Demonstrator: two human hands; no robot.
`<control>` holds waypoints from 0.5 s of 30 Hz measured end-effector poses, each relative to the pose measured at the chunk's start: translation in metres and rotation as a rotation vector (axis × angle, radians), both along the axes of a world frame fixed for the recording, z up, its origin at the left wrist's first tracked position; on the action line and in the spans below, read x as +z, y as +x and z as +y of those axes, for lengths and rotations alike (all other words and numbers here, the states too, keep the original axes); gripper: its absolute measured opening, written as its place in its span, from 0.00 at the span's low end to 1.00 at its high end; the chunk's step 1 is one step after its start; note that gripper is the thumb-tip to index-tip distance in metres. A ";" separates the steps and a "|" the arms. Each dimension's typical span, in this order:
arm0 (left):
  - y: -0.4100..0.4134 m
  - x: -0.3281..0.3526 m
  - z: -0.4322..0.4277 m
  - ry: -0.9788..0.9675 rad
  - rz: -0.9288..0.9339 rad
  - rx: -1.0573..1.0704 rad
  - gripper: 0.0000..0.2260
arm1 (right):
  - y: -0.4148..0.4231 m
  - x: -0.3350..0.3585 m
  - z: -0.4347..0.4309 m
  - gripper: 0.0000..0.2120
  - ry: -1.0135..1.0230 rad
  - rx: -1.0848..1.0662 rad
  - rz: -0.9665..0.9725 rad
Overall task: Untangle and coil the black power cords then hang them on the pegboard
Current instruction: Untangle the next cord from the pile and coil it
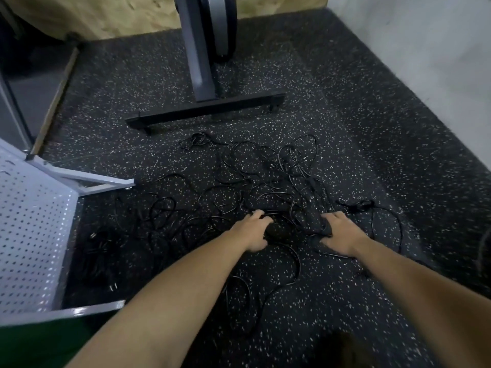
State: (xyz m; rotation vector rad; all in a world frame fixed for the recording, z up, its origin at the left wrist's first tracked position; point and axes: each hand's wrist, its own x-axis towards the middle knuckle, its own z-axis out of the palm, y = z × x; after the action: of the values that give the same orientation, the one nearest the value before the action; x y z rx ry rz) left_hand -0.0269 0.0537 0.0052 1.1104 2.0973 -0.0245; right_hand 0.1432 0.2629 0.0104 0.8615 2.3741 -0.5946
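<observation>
The left hand (253,231) curls its fingers round a dark clump of the tangled black power cords (281,233). The right hand (342,233) pinches a strand just beside it. The cords sprawl over the speckled black rubber floor (358,115), near the white perforated metal pegboard (32,235).
</observation>
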 end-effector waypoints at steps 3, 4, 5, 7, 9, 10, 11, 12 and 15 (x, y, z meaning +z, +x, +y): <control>0.005 -0.014 0.019 0.010 -0.019 0.005 0.36 | 0.000 -0.010 0.016 0.36 0.057 -0.016 0.021; 0.006 -0.018 0.024 0.014 -0.027 0.007 0.36 | -0.001 -0.013 0.023 0.34 0.152 -0.010 0.048; 0.009 -0.023 0.029 0.017 -0.037 0.006 0.36 | -0.001 -0.016 0.032 0.34 0.265 -0.015 0.088; 0.014 -0.028 0.037 0.025 -0.056 0.000 0.36 | -0.002 -0.020 0.054 0.37 0.407 -0.040 0.109; 0.019 -0.031 0.043 0.031 -0.058 0.000 0.36 | -0.001 -0.026 0.075 0.42 0.414 -0.020 0.004; 0.019 -0.032 0.046 0.033 -0.059 0.005 0.36 | -0.002 -0.029 0.083 0.42 0.395 -0.004 -0.047; 0.019 -0.033 0.048 0.036 -0.059 0.006 0.36 | -0.003 -0.032 0.089 0.39 0.384 0.004 -0.078; 0.020 -0.034 0.051 0.041 -0.056 0.005 0.36 | -0.004 -0.036 0.092 0.36 0.394 0.015 -0.090; 0.020 -0.035 0.058 0.075 -0.052 0.002 0.35 | -0.007 -0.043 0.097 0.23 0.492 0.090 -0.108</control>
State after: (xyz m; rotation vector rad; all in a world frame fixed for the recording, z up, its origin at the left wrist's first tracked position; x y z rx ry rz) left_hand -0.0068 0.1113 -0.0300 1.1407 2.0682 0.0835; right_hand 0.1363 0.3600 -0.0327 0.9514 2.4784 0.0821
